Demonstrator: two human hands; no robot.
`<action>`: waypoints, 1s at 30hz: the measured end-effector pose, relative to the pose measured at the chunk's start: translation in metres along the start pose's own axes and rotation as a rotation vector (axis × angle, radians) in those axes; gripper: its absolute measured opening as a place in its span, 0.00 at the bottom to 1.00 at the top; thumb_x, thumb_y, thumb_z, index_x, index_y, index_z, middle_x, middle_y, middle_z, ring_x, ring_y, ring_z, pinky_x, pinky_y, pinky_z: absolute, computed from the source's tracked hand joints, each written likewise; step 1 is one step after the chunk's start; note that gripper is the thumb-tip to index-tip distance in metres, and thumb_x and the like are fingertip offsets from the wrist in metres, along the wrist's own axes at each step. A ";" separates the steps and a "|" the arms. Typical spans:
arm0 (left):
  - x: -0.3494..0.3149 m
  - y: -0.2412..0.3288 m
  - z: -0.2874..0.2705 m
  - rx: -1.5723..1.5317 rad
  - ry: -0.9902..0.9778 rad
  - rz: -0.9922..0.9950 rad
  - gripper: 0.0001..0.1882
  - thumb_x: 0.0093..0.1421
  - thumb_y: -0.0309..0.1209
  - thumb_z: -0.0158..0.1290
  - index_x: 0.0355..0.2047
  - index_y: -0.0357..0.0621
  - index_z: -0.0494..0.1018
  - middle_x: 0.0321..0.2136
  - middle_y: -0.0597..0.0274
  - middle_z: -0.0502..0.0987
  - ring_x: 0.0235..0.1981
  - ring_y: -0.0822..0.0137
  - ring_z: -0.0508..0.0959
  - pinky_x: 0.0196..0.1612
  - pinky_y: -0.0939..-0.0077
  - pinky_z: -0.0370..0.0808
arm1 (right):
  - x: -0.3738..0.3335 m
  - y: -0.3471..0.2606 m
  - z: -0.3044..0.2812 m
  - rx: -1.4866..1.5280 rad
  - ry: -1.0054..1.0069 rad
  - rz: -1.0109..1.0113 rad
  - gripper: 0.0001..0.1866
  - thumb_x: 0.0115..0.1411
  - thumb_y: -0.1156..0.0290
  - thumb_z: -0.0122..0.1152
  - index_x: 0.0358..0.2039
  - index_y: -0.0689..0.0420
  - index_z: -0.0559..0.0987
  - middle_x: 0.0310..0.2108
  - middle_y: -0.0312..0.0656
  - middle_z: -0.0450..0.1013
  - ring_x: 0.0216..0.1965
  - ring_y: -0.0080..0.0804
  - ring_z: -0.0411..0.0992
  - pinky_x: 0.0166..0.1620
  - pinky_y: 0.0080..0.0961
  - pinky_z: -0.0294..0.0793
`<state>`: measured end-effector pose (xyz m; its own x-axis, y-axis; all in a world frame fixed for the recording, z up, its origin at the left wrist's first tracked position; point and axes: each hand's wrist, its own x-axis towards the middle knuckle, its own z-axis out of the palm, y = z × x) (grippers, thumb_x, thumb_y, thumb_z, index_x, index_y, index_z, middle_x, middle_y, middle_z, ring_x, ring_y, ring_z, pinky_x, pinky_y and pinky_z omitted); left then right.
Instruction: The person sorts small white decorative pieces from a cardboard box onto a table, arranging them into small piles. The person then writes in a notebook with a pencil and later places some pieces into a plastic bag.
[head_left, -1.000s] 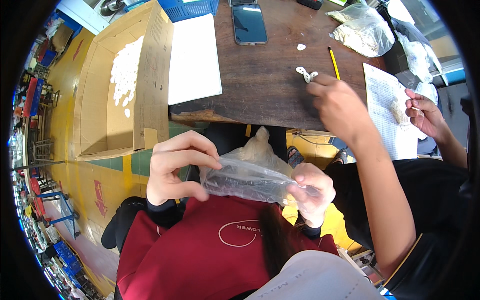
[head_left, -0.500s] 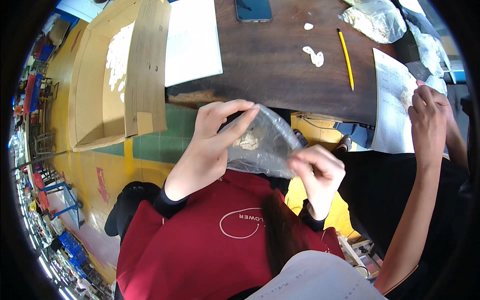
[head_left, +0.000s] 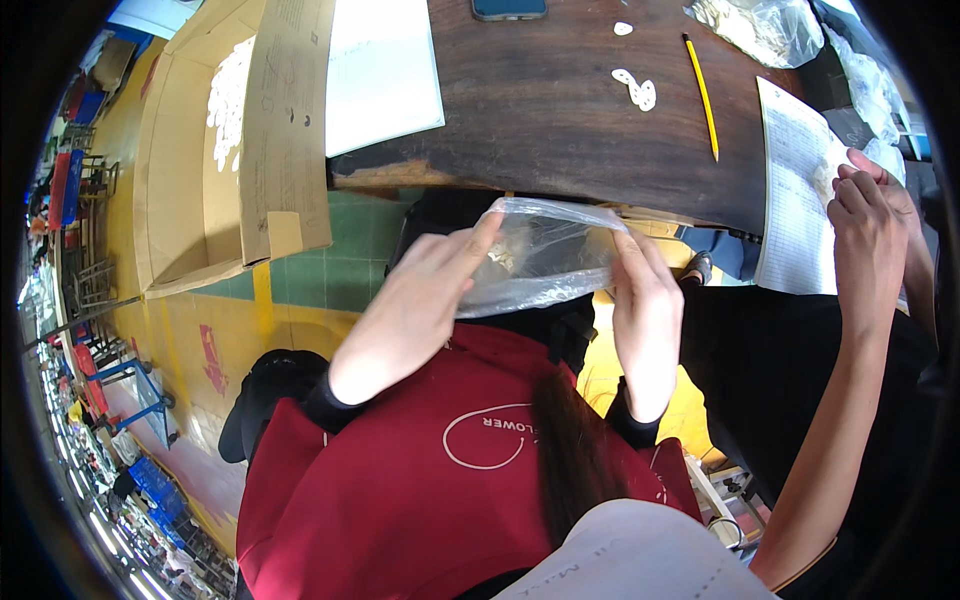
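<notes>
A clear plastic bag [head_left: 545,293] hangs over my lap, just in front of the table edge, its mouth stretched wide. My left hand [head_left: 415,305] grips the left side of its rim, index finger extended along the plastic. On the right side, my right hand [head_left: 647,315] has its fingers on the rim with the thumb hidden. Small cream-coloured pieces [head_left: 502,256] show through the plastic near my left fingers; their exact shape is unclear.
An open cardboard box [head_left: 290,130] with many white flat pieces [head_left: 228,105] stands at left, beside white paper [head_left: 385,75]. On the table [head_left: 540,130] lie a phone [head_left: 510,8], loose white pieces [head_left: 640,92] and a yellow pencil [head_left: 703,100]. A co-worker's hands [head_left: 870,205] hover over a notebook [head_left: 790,190].
My right hand has risen to the bag's right rim, and the mouth is now spread wider between both hands. The view has tilted slightly, shifting the table upward.
</notes>
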<state>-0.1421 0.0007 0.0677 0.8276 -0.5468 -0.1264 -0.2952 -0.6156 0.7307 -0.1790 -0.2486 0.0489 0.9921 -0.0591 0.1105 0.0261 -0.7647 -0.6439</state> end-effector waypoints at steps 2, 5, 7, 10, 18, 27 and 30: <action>0.003 0.007 0.011 -0.324 -0.012 -0.072 0.48 0.62 0.12 0.46 0.78 0.46 0.39 0.64 0.54 0.72 0.49 0.57 0.78 0.55 0.66 0.76 | -0.002 0.003 0.007 0.111 0.006 -0.035 0.24 0.61 0.90 0.53 0.58 0.67 0.76 0.47 0.56 0.79 0.45 0.49 0.80 0.47 0.34 0.79; 0.000 0.013 0.027 -1.136 0.106 -0.278 0.49 0.60 0.08 0.44 0.78 0.47 0.40 0.64 0.51 0.71 0.46 0.62 0.80 0.55 0.67 0.78 | -0.008 0.016 0.014 0.699 -0.095 0.160 0.25 0.58 0.93 0.49 0.56 0.68 0.77 0.41 0.51 0.80 0.42 0.46 0.81 0.48 0.31 0.78; -0.001 0.003 0.030 -1.749 0.114 -0.327 0.50 0.57 0.06 0.44 0.78 0.47 0.42 0.63 0.48 0.71 0.47 0.62 0.80 0.55 0.66 0.79 | -0.015 0.032 0.011 1.331 -0.254 0.367 0.27 0.55 0.94 0.49 0.55 0.67 0.78 0.39 0.46 0.80 0.39 0.41 0.80 0.46 0.29 0.77; 0.002 -0.029 0.020 -2.666 -0.062 -0.273 0.46 0.54 0.07 0.45 0.74 0.43 0.51 0.57 0.47 0.73 0.47 0.61 0.80 0.51 0.64 0.80 | -0.019 0.056 0.017 2.252 -0.263 0.490 0.29 0.49 0.92 0.48 0.52 0.62 0.78 0.38 0.43 0.76 0.41 0.35 0.76 0.41 0.31 0.76; 0.013 -0.035 0.041 -1.090 0.171 -0.214 0.28 0.49 0.12 0.57 0.53 0.40 0.71 0.46 0.66 0.70 0.48 0.70 0.71 0.56 0.76 0.68 | -0.036 0.056 -0.007 1.331 -0.177 0.392 0.33 0.43 0.85 0.67 0.53 0.58 0.73 0.49 0.43 0.74 0.53 0.36 0.73 0.55 0.29 0.75; 0.042 -0.037 0.070 -0.491 0.440 -0.094 0.05 0.62 0.25 0.62 0.38 0.39 0.80 0.47 0.62 0.69 0.43 0.71 0.72 0.47 0.80 0.69 | -0.031 0.044 0.004 0.730 -0.177 0.171 0.09 0.70 0.73 0.60 0.43 0.64 0.85 0.35 0.38 0.76 0.38 0.25 0.73 0.44 0.25 0.71; 0.041 -0.033 0.076 -0.283 0.520 -0.070 0.05 0.61 0.29 0.64 0.36 0.42 0.84 0.44 0.60 0.68 0.42 0.67 0.73 0.45 0.74 0.72 | -0.034 0.055 0.012 1.267 -0.175 0.443 0.11 0.72 0.72 0.58 0.47 0.66 0.83 0.38 0.39 0.80 0.38 0.25 0.77 0.43 0.22 0.77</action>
<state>-0.1348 -0.0443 -0.0130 0.9868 -0.1169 0.1124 -0.1520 -0.4260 0.8919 -0.2100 -0.2808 0.0009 0.9466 0.0098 -0.3222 -0.2970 0.4154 -0.8598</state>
